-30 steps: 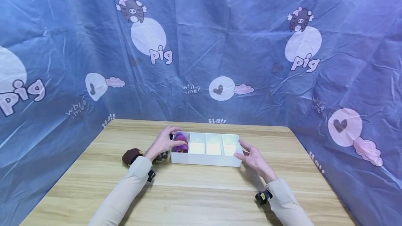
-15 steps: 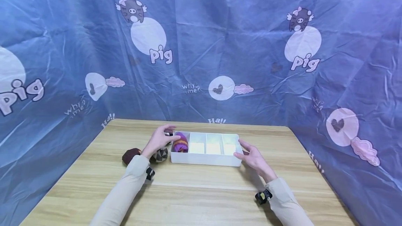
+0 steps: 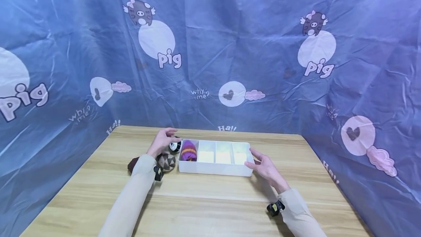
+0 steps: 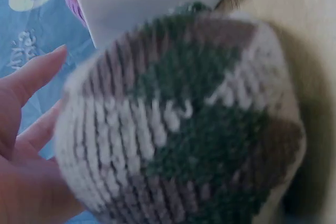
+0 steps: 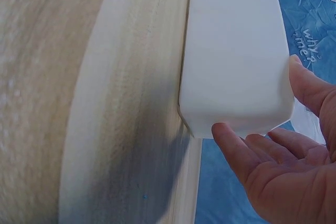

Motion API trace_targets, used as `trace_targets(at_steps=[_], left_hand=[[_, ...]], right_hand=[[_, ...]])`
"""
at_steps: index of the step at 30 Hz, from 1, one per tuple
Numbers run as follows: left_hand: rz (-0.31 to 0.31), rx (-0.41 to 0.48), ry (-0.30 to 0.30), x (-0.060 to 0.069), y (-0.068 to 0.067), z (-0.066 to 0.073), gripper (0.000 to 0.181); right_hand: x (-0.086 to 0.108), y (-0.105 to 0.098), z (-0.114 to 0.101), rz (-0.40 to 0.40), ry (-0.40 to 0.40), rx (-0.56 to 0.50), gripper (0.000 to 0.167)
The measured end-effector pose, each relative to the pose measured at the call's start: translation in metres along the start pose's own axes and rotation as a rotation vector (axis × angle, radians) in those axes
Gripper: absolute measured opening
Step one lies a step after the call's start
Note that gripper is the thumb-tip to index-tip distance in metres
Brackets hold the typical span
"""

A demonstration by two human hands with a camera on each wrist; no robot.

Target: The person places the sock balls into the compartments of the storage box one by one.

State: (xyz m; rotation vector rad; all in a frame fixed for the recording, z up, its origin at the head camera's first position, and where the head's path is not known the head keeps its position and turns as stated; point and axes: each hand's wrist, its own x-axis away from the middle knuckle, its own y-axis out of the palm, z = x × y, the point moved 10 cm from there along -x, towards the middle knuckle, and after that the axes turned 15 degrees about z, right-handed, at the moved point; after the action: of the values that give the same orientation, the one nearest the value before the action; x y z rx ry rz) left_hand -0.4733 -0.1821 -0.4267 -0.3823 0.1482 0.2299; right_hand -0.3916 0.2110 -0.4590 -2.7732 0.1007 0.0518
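My left hand (image 3: 160, 142) is off the box, thumb and fingers extended, beside a black-and-white sock ball (image 3: 175, 146); whether it touches that ball is unclear. Below the hand sits a diamond-patterned rolled sock (image 3: 166, 162), large and close in the left wrist view (image 4: 184, 124). A purple rolled sock with orange bands (image 3: 189, 153) lies in the leftmost compartment of the white divided box (image 3: 215, 169). My right hand (image 3: 267, 168) holds the box's right end, thumb and fingers at its corner, also seen in the right wrist view.
A dark maroon rolled sock (image 3: 132, 164) is partly hidden behind the left sleeve (image 3: 131, 189). The wooden table (image 3: 210, 204) meets a blue printed curtain (image 3: 210, 46) at its back and sides. The box's other compartments stand to the right of the purple sock.
My left hand has let go of the purple sock in the leftmost compartment and moved left, to the black-and-white sock ball. The right hand stays at the box's end.
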Motion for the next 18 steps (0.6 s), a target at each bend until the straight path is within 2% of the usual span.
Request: trace_targets(at_steps=[4,8,18], left_hand=[[-0.038,-0.017,-0.059,-0.002,0.004,-0.009,0.061],[-0.054,-0.038,-0.085,-0.003,0.006,-0.017,0.063],[-0.118,-0.032,-0.087,-0.005,0.014,-0.026,0.066]], right_hand=[[-0.002,-0.001,0.002,0.013,-0.001,0.012,0.079],[-0.002,-0.001,0.003,0.015,0.002,0.010,0.080],[-0.002,0.000,0.000,0.009,-0.018,0.016,0.078]])
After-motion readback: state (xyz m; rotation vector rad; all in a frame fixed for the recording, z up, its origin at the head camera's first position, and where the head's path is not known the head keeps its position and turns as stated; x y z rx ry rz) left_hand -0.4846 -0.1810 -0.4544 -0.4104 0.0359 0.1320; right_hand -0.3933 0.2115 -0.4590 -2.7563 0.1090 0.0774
